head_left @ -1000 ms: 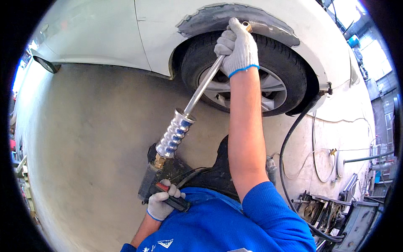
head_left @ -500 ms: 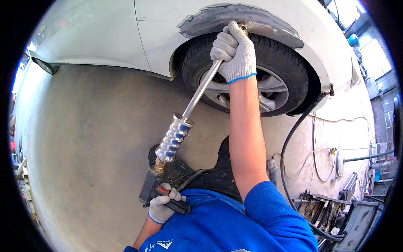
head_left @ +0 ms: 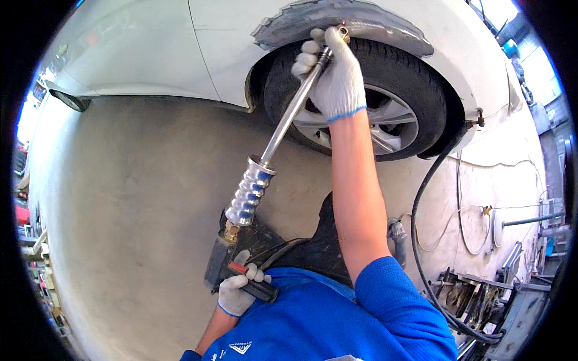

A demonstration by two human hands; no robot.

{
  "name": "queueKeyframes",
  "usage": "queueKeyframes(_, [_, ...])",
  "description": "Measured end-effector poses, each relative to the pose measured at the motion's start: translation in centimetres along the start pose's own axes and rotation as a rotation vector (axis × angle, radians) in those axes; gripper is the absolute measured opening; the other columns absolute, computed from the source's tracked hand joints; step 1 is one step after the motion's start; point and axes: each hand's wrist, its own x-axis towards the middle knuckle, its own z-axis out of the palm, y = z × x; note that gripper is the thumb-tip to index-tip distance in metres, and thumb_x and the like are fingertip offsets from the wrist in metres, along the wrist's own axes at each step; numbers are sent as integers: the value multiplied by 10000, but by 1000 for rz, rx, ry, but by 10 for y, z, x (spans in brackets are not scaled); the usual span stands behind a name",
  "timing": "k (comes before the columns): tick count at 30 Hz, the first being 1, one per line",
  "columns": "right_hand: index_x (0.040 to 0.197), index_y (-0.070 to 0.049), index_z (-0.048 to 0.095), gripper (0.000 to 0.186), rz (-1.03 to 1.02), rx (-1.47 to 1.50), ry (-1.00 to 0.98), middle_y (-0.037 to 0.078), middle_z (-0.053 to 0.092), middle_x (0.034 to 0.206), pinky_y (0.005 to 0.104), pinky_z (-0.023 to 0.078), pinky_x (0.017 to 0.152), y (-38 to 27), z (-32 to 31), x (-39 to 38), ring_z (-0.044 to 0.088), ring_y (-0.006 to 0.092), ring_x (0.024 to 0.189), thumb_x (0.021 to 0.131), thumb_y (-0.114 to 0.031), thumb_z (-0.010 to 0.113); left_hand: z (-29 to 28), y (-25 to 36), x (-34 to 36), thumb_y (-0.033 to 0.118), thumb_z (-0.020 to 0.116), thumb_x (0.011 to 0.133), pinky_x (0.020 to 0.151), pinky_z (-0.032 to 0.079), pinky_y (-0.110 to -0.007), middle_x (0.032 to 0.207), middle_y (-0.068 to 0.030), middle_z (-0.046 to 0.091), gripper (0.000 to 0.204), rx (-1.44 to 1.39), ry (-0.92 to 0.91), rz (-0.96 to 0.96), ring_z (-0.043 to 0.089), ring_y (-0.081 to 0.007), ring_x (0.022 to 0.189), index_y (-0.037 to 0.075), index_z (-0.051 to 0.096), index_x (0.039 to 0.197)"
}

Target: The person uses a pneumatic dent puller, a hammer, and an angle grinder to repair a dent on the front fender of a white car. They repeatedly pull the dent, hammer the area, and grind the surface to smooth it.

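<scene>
A dent-puller slide hammer [head_left: 283, 129] slants from my lap up to the car's wheel arch. Its ribbed, shiny sliding weight [head_left: 250, 191] sits low on the rod, against the brass fitting above the dark gun body. My left hand [head_left: 236, 295], in a pale knit glove, is closed round the black pistol grip with the red trigger [head_left: 238, 268]. My right hand [head_left: 334, 78], gloved too, holds the rod near its brass-coloured tip [head_left: 344, 33], its fingers loosely curled and slightly blurred. The tip is at the grey, bared metal patch [head_left: 289, 27]; contact cannot be made out.
Below the patch is the car's tyre [head_left: 421, 90] with a silver wheel. At the right a clamp [head_left: 480, 118] on the car's lower edge carries a black cable [head_left: 415, 204]. A grey power tool [head_left: 398, 234] lies beside my leg, and a metal frame [head_left: 512, 313] stands lower right.
The fingers of my right hand have loosened, uncovering a ringed part of the rod. The rod's tip has shifted slightly up and left. My left hand keeps its hold on the grip.
</scene>
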Motion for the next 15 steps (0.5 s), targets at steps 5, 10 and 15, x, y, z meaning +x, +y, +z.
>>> queueKeyframes(5, [953,-68,645,235,4,-647,-181,99,664,807,383,548,695,102,-26,-107,658,225,755,920,-299,674,-13,2,4,81,665,791,1029,448,-523,926,-27,572,514,8,-47,-31,585,-254,971,187,622,1292])
queueKeyframes(10, [975,-65,628,146,264,-292,76,123,661,745,381,571,572,97,-9,-107,672,253,602,920,-197,654,-10,3,1,73,651,790,1033,444,-521,936,-22,569,513,28,-31,-21,579,-239,961,188,628,1289])
queueKeyframes(15, [955,-76,600,72,244,-247,32,119,673,758,406,563,593,34,-9,-48,668,239,637,935,-136,633,-6,1,1,93,656,790,1029,441,-516,931,-20,563,472,38,5,-9,577,-230,950,180,624,1252])
